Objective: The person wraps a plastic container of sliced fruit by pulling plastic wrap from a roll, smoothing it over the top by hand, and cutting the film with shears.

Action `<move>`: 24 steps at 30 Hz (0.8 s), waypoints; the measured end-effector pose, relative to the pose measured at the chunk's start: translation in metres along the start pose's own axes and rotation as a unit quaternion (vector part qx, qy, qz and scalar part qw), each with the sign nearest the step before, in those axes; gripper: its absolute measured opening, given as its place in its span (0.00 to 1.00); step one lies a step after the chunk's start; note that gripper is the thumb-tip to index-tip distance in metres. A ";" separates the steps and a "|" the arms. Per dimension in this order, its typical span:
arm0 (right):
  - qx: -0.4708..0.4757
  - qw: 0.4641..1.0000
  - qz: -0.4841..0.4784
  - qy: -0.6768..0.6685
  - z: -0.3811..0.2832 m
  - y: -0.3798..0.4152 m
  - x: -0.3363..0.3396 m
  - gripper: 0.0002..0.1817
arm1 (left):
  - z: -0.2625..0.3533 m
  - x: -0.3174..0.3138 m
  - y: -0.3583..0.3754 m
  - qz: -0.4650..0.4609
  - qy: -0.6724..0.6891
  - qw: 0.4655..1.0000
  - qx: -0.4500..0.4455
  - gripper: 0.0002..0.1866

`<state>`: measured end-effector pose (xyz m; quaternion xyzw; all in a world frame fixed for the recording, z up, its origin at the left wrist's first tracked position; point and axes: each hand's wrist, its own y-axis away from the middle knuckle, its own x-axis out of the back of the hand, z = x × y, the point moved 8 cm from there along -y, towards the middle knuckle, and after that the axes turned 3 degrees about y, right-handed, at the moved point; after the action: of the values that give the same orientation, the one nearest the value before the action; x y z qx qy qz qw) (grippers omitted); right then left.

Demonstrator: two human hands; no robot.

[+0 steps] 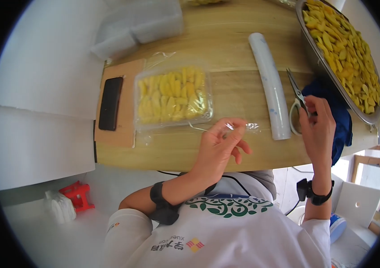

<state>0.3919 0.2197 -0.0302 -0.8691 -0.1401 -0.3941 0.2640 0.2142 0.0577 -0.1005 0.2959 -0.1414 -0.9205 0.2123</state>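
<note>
Pinched fingers of my left hand (220,149) hold the edge of clear plastic film (251,127), which stretches over the wooden table. Just beyond that hand sits a clear tray of yellow slices (172,96), with film around it. My right hand (319,123) is at the handles of the scissors (298,96), its fingers curled around one handle; the blades point away and lie slightly apart. Between the tray and the scissors lies a roll of film (270,85).
A big metal basin of yellow slices (344,58) stands at the right, beside dark blue cloth (343,127). Stacked clear containers (141,27) are at the back left. A black phone (111,103) lies on a brown board (128,107). A red stool (79,196) is below, left.
</note>
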 end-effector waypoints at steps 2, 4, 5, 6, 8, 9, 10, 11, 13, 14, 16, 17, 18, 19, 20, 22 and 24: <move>0.011 1.000 0.003 0.017 0.000 0.005 0.005 0.16 | -0.002 -0.001 -0.002 -0.001 0.022 1.000 0.002 0.12; 0.010 0.999 0.013 0.050 0.000 0.007 0.011 0.15 | -0.005 -0.001 -0.005 -0.005 0.043 0.999 0.007 0.12; 0.009 0.997 0.010 0.079 0.000 0.007 0.012 0.15 | -0.008 -0.002 -0.007 -0.014 0.064 0.998 0.014 0.13; 0.012 0.997 0.009 0.076 0.002 0.008 0.011 0.15 | -0.011 -0.004 -0.008 -0.025 0.086 0.996 0.022 0.14; -0.004 0.994 -0.041 0.098 0.014 0.009 0.005 0.14 | -0.014 -0.004 -0.012 -0.028 0.087 0.996 0.011 0.15; -0.003 0.994 -0.041 0.096 0.016 0.009 0.005 0.14 | -0.014 -0.006 -0.014 -0.033 0.089 0.996 0.002 0.16; -0.006 0.994 -0.054 0.098 0.018 0.008 0.004 0.14 | -0.014 -0.006 -0.015 -0.031 0.088 0.996 0.001 0.16; -0.010 0.993 -0.068 0.100 0.019 0.008 0.001 0.14 | -0.015 -0.007 -0.017 -0.032 0.089 0.995 0.004 0.17; -0.015 0.991 -0.088 0.099 0.018 0.004 0.002 0.14 | -0.015 -0.008 -0.019 -0.034 0.090 0.995 0.009 0.17; -0.020 0.989 -0.107 0.098 0.018 0.000 0.001 0.13 | -0.015 -0.009 -0.021 -0.040 0.081 0.996 0.017 0.18; -0.012 0.984 -0.136 0.114 0.013 -0.005 0.003 0.13 | -0.014 -0.011 -0.023 -0.047 0.072 0.996 0.028 0.19; -0.005 0.978 -0.164 0.130 0.011 -0.006 0.000 0.13 | -0.013 -0.013 -0.024 -0.058 0.054 0.996 0.031 0.18; -0.013 0.977 -0.164 0.134 0.012 -0.008 -0.001 0.13 | -0.013 -0.015 -0.025 -0.073 0.037 0.996 0.036 0.18; 0.000 0.977 -0.170 0.128 0.012 -0.009 -0.002 0.13 | -0.015 -0.017 -0.026 -0.082 0.039 0.995 0.045 0.18; 0.010 0.976 -0.176 0.125 0.012 -0.008 -0.002 0.14 | -0.015 -0.015 -0.026 -0.071 0.031 0.996 0.037 0.18; 0.011 0.976 -0.164 0.141 0.010 -0.007 0.000 0.16 | -0.017 -0.018 -0.028 -0.077 0.029 0.996 0.042 0.17; 0.039 0.976 -0.150 0.154 0.009 -0.007 -0.001 0.17 | -0.011 -0.016 -0.028 -0.063 0.009 0.998 0.025 0.16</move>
<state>0.3931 0.2306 -0.0334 -0.7565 -0.2415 -0.5523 0.2539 0.2240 0.0880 -0.1128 0.3179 -0.1434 -0.9255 0.1478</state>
